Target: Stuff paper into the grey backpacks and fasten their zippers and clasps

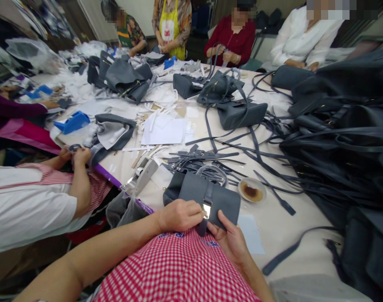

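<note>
A dark grey-blue leather handbag [191, 186] lies at the table's near edge, against my checked apron. Its flap faces me, with a strap and a shiny gold metal clasp [206, 210] in the middle. My left hand [180, 214] is closed, its fingertips pinched together at the clasp's left side; anything small between them is hidden. From below, my right hand [231, 239] grips the flap's lower right edge, thumb on the front. A clear-wrapped handle [215, 170] arches over the bag's back.
A dish with brown paste [251, 191] stands just right of the bag. Behind lie loose straps [207, 157] and white paper [163, 131]. Piled dark bags [345, 138] fill the right side. A co-worker's hands [78, 155] work close on the left; several people sit or stand across the table.
</note>
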The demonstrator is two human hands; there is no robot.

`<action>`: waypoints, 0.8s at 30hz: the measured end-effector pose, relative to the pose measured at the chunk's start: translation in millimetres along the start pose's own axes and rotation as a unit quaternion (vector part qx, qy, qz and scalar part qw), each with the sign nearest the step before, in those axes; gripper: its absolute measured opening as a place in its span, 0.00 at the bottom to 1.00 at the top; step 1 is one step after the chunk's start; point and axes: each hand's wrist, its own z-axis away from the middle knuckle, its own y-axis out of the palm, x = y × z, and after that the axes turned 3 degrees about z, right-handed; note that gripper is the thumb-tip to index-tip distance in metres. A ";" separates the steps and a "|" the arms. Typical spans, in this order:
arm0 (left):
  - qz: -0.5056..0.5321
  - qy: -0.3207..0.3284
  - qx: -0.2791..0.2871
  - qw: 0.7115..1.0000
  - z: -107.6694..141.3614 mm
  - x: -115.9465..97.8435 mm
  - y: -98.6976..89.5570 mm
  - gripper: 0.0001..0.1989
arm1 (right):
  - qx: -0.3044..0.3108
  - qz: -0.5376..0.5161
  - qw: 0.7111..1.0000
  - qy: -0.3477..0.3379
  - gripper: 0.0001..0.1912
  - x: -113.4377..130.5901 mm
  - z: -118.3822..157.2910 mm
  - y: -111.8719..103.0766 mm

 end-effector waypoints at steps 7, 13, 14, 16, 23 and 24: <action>0.063 -0.085 0.073 0.992 -8.2 3.9 6.8 0.13 | 0.001 0.010 1.000 -0.014 0.21 -0.1 0.3 0.9; 0.066 -0.132 0.078 0.986 -16.9 -4.6 7.4 0.11 | 0.012 0.017 0.999 -0.025 0.21 -1.9 -1.3 -2.4; 0.053 -0.122 0.083 0.988 -20.0 -6.0 5.8 0.11 | 0.012 0.017 1.000 -0.023 0.21 -2.2 -1.6 -3.0; 0.025 -0.092 0.099 0.991 -27.3 -8.6 3.9 0.11 | 0.009 0.013 1.000 -0.017 0.22 -2.5 -2.0 -3.6; 0.116 -0.219 0.057 0.967 -51.0 -1.8 13.1 0.08 | -0.001 0.043 0.998 -0.043 0.29 -4.2 -1.7 2.0; 0.166 -0.273 0.015 0.947 -53.5 2.1 11.4 0.08 | -0.004 0.047 0.998 -0.048 0.30 -4.2 -1.7 2.6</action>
